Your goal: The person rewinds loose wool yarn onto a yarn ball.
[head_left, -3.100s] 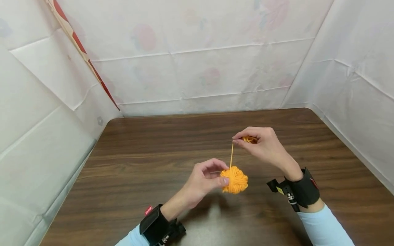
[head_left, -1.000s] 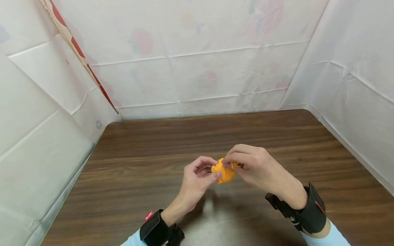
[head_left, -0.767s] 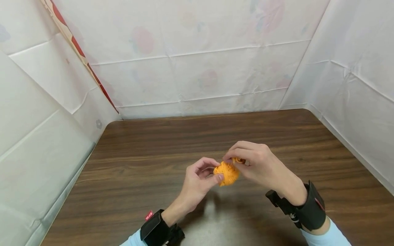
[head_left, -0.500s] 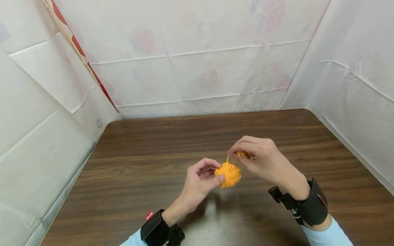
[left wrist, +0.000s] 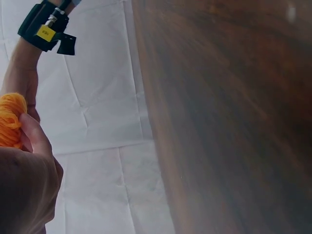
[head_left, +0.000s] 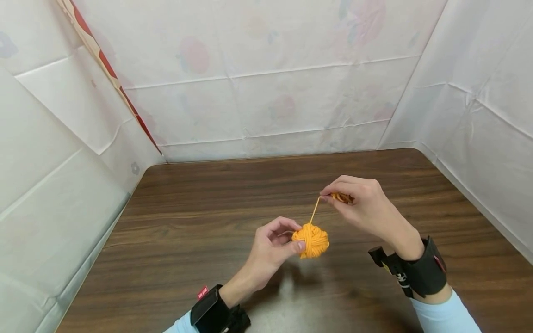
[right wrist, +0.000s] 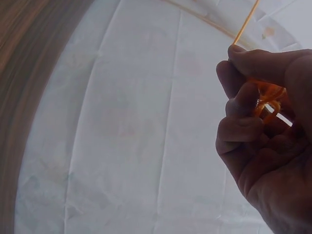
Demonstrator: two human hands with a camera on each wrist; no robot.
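Note:
A small orange yarn ball [head_left: 310, 240] is held above the brown table [head_left: 200, 222] by my left hand [head_left: 276, 240], thumb and fingers pinching its left side; the ball [left wrist: 10, 119] shows at the left edge of the left wrist view. A taut yarn strand [head_left: 314, 210] runs up and right from the ball to my right hand [head_left: 358, 203], which pinches it between thumb and forefinger. More loose yarn [right wrist: 267, 100] is bunched inside the curled right fingers [right wrist: 243, 131].
White plastic sheeting [head_left: 266, 83] walls in the table at the back, left and right. A red-and-cream stripe [head_left: 104, 64] runs down the left corner. Black wrist straps [head_left: 420, 273] sit on both arms.
My right hand, which was pressed against the ball a second ago, has pulled away up and right, drawing a short strand taut. The left hand keeps the ball nearly still.

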